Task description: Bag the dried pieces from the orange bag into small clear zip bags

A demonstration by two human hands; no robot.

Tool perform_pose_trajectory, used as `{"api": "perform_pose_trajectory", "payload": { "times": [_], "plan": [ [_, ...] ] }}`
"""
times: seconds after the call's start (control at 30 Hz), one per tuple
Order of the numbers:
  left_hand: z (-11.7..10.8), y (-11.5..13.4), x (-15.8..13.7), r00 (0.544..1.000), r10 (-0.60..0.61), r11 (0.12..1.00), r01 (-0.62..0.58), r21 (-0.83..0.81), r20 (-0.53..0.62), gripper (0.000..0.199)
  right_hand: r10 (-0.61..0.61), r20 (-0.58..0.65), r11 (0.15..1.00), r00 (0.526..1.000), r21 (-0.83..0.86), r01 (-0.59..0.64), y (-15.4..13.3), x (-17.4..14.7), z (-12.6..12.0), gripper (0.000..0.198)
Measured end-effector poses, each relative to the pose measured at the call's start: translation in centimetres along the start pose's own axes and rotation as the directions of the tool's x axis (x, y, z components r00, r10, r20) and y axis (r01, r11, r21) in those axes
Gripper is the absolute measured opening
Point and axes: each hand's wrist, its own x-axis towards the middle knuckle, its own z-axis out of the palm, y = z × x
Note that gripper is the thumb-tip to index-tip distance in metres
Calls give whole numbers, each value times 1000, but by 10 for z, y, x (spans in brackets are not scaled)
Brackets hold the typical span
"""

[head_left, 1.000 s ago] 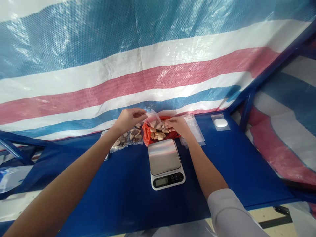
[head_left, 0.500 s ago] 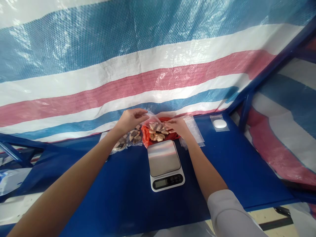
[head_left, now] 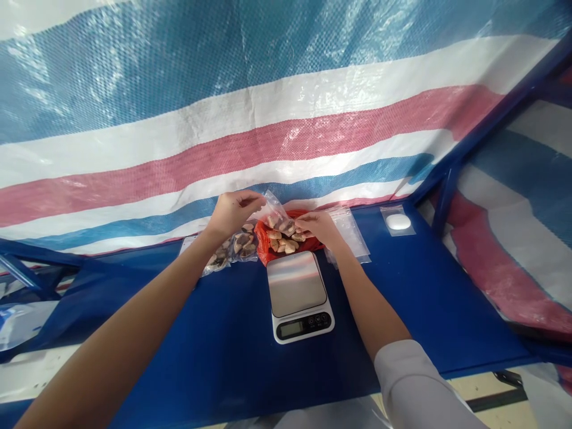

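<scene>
My left hand [head_left: 239, 211] pinches the upper edge of a clear zip bag [head_left: 274, 207], which slants down to the right with several brown-and-cream pebble-like pieces inside. At the bag's lower right end, my right hand [head_left: 317, 227] has its fingers closed against it. Both hands are over an open red plastic bag [head_left: 264, 245], where more loose pieces [head_left: 283, 243] of the same kind lie. Just in front of the red bag stands a white kitchen scale [head_left: 298, 295] with a bare metal plate. Its display is too small to read.
Filled clear bags [head_left: 244, 244] lie left of the red bag, partly behind my left forearm. Flat clear zip bags [head_left: 351, 232] lie to the right. Farther right is a small bag with a white oval object [head_left: 398, 222]. Striped sheeting [head_left: 250, 143] rises behind the blue table [head_left: 214, 357].
The clear bag has tilted, its top standing up more beside my left hand and its filled end shifting slightly left. Both hands keep hold, and the view has moved slightly.
</scene>
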Motion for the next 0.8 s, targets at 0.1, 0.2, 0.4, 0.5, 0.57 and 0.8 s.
{"api": "perform_pose_trajectory", "payload": {
  "times": [0.1, 0.2, 0.4, 0.5, 0.57, 0.8],
  "plan": [
    [0, -5, 0, 1000, 3, 1000, -3, -30, -2, 43, 15, -27, 999, 1000, -36, -16, -3, -2, -2, 15],
    [2, -9, 0, 999, 25, 998, -22, -58, 39, 45, 4, -58, 995, 998, -97, -10, -6, -3, -2, 12],
    [5, -8, -2, 995, 53, 999, -53, 2, 80, 39, 118, -34, 993, 992, 16, -118, -13, -10, 2, 12],
    [4, -8, -2, 997, 57, 998, -56, -13, 61, 40, 118, -38, 993, 992, 15, -118, -15, -12, 1, 11],
    [2, -7, -2, 997, 65, 998, -64, -29, 47, 40, 105, -48, 994, 993, -2, -105, -15, -12, -2, 11],
    [2, -1, -3, 994, 90, 995, -89, -36, 54, 41, 26, -20, 995, 999, -100, -28, -9, -7, -3, 18]
  ]
}}
